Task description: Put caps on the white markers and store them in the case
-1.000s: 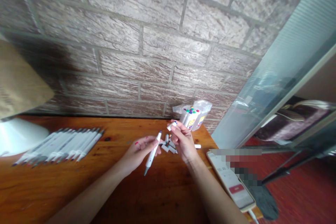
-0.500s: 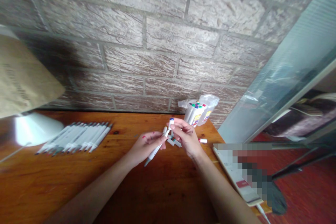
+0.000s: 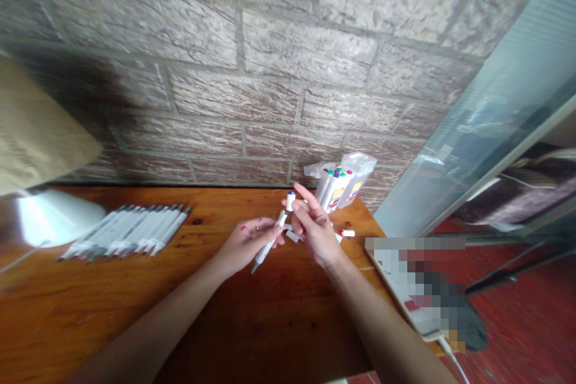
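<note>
My left hand [image 3: 252,241] is closed round a white marker [image 3: 266,250], its grey end pointing down toward me and its uncapped, dark-collared end up. Between finger and thumb, my right hand [image 3: 318,233] pinches a white marker cap [image 3: 290,201] with a blue top. The cap stands just above the marker's upper end, and I cannot tell whether they touch. My right index finger is stretched out. Beneath the right hand lie loose white pieces [image 3: 294,236], partly hidden. A red-and-white cap [image 3: 347,233] lies to its right on the wooden table [image 3: 211,318].
A clear plastic case [image 3: 332,193] of colour-topped markers stands by the brick wall. On the left, a row of white markers [image 3: 128,233] lies beside a white lamp base [image 3: 63,216]. A partly blurred device [image 3: 407,288] with a white cable rests at the table's right edge.
My right hand's index finger has stretched out, away from the cap. The marker's dark collar now shows below the cap. The view has shifted slightly.
</note>
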